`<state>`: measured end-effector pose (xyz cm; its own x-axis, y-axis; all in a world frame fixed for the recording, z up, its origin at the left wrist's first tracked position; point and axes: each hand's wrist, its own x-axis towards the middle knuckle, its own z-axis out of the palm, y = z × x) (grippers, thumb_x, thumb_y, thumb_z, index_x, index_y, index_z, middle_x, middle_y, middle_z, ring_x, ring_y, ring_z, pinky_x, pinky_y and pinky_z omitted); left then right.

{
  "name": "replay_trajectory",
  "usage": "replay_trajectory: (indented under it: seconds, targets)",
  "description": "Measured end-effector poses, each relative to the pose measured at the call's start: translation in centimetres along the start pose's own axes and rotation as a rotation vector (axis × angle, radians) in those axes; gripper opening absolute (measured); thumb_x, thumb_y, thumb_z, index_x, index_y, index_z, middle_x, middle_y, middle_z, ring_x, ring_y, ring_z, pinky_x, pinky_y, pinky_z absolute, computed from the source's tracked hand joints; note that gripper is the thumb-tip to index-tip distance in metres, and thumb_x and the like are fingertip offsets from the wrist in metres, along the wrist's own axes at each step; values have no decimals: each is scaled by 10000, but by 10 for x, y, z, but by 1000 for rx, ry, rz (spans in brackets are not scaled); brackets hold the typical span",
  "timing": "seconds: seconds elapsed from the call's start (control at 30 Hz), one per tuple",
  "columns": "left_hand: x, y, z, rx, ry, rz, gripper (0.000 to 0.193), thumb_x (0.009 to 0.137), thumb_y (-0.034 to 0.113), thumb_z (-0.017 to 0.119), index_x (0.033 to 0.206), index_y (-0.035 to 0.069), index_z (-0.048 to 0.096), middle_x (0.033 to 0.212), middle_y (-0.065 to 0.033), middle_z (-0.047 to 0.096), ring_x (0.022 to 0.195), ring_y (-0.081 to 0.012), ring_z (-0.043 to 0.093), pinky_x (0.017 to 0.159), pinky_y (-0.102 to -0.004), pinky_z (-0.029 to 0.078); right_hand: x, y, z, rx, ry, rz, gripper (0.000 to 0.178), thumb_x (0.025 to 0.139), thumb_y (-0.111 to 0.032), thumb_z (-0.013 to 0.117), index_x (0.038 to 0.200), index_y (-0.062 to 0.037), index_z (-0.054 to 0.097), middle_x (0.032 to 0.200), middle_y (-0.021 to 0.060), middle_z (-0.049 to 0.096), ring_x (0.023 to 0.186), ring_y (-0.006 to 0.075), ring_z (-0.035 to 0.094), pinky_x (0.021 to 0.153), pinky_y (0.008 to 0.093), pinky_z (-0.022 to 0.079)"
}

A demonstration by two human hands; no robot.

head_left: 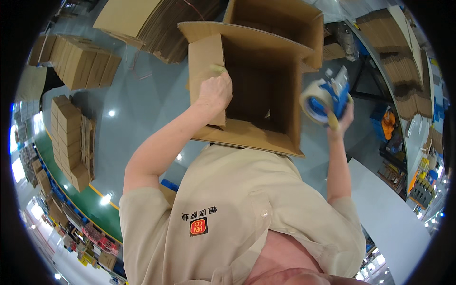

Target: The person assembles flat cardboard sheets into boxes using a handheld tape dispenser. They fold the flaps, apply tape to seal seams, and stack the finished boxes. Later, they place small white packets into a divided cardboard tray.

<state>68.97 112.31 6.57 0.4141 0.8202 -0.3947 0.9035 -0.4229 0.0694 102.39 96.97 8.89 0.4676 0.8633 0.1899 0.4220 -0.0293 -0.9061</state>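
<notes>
An open brown cardboard box (290, 95) is in front of me, its inside facing up and bare walls showing. My left hand (216, 91) is closed at the edge of the box's left flap (202, 59), and a yellowish cover shows on one of its fingertips. To the right of the box, my right hand (348, 114) grips a blue tape dispenser (340, 90), held up off the box. A wide roll of tape (314, 100) sits on the dispenser. Part of the right hand's grip is hidden behind the dispenser, and a yellowish cover shows on a finger there.
A second open box (273, 12) stands just beyond the first. Stacks of flat cardboard (166, 28) lie at the far left, with closed cartons (83, 61) farther left. On the right are a shelf with stacked cardboard (399, 61), a blue bin (380, 121) and a white tabletop (384, 209).
</notes>
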Motion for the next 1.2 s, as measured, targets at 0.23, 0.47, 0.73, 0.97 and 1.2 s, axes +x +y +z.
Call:
replay_trajectory:
  seconds: [0.23,0.47,0.73,0.97,1.2]
  targets:
    - [-12,-24,38,-98,-71,-16,723,926,293,645,1341,-230,366,921,-255,706,905,-353,713,768,-406,574,48,18,87,-147,-501,-344,727,706,-296,837,1285,44,558,1032,218,683,894,291,705,818,362,562]
    - [-81,-41,-54,-311,-781,147,755,856,500,720,1380,2,500,1427,-239,519,1319,-372,500,1029,-393,469,65,-4,86,-419,-589,-349,663,714,-310,830,1223,35,585,1023,236,678,882,386,685,786,414,562]
    - [-29,-91,-23,27,-74,431,998,691,665,794,1442,89,477,1299,-180,628,1275,-332,542,1116,-527,322,85,-69,103,-247,-763,-363,677,689,-317,866,1251,-21,634,1156,202,682,980,318,698,893,381,542]
    - [-60,-89,65,-468,224,-301,1350,612,647,857,1555,-40,179,1635,-252,125,1500,-394,219,1184,-538,251,171,-139,125,-93,-276,-84,523,784,-353,841,1109,-9,619,951,87,653,827,183,620,765,335,519]
    - [-69,-153,104,-1062,423,-365,902,911,548,627,1552,29,260,1630,-253,186,1446,-429,326,1148,-475,351,25,-41,183,-279,-776,-178,636,734,-331,856,1187,21,582,1060,177,669,953,239,656,879,347,512]
